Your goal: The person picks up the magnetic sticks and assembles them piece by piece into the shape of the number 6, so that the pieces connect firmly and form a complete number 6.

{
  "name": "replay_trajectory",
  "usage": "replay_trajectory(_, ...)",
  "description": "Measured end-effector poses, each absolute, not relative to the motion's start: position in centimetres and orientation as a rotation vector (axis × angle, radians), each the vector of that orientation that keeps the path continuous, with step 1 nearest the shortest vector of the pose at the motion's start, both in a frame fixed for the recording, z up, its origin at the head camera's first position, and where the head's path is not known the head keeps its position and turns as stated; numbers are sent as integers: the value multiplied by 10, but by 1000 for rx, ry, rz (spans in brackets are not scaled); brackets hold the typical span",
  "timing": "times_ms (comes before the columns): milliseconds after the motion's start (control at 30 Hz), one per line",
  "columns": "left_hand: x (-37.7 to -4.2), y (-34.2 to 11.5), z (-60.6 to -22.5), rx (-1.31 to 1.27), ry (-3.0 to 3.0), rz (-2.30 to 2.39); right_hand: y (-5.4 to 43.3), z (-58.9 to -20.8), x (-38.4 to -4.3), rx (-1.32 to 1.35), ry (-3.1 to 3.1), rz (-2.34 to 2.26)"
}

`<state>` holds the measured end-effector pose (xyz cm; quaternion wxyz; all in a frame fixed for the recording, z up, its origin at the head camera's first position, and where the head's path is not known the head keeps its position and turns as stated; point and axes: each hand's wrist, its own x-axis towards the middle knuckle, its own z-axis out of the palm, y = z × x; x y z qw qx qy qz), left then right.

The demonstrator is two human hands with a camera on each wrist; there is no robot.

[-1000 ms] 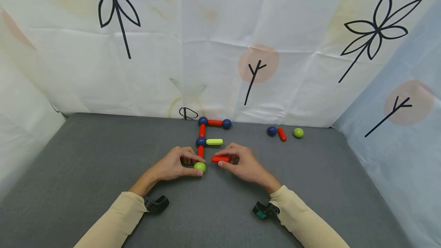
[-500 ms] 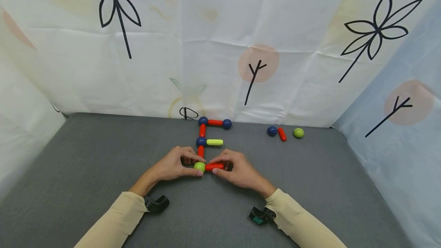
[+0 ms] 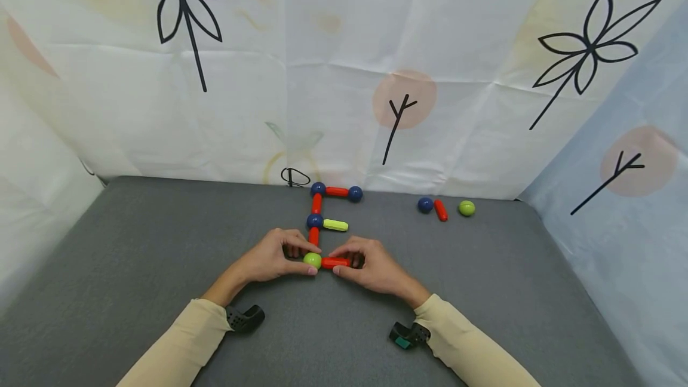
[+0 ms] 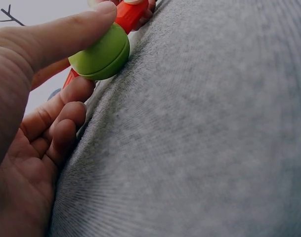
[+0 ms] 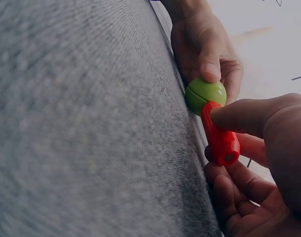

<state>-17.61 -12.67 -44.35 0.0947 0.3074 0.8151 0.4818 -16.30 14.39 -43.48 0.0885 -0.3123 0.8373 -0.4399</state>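
My left hand (image 3: 278,255) pinches a green ball (image 3: 312,261) between thumb and fingers, at the near end of a figure built of balls and rods. With thumb and fingertips my right hand (image 3: 372,264) holds a red rod (image 3: 335,263), whose left end touches that ball; the right wrist view shows the red rod (image 5: 220,136) against the green ball (image 5: 206,96). Beyond the ball, a red rod (image 3: 314,236) leads up to a dark blue ball (image 3: 315,221). A yellow-green rod (image 3: 335,225) sticks out from it to the right, slightly slanted.
The figure goes on through another red rod (image 3: 317,203) to a blue ball (image 3: 318,189), then a red rod to a corner blue ball (image 3: 355,194). Loose at the back right lie a blue ball (image 3: 426,205), a red rod (image 3: 441,210) and a green ball (image 3: 466,208).
My right hand has brought the red rod left and nearer, against the green ball. The yellow-green rod has tilted slightly. My left hand has stayed on the ball.
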Motion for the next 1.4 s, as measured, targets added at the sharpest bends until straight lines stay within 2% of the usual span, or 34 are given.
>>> replay_trajectory(467,-180,-124,-448,902,2409,1577,147,-443,-164,-892,2477,-1364)
replay_trajectory(833,-193,-101,-445,423,2794,1608,148,-442,-164,-912,2477,-1354)
replay_trajectory(1400,-199,-95,-449,368,2884,1622,145,-442,-166,-907,2480,-1337)
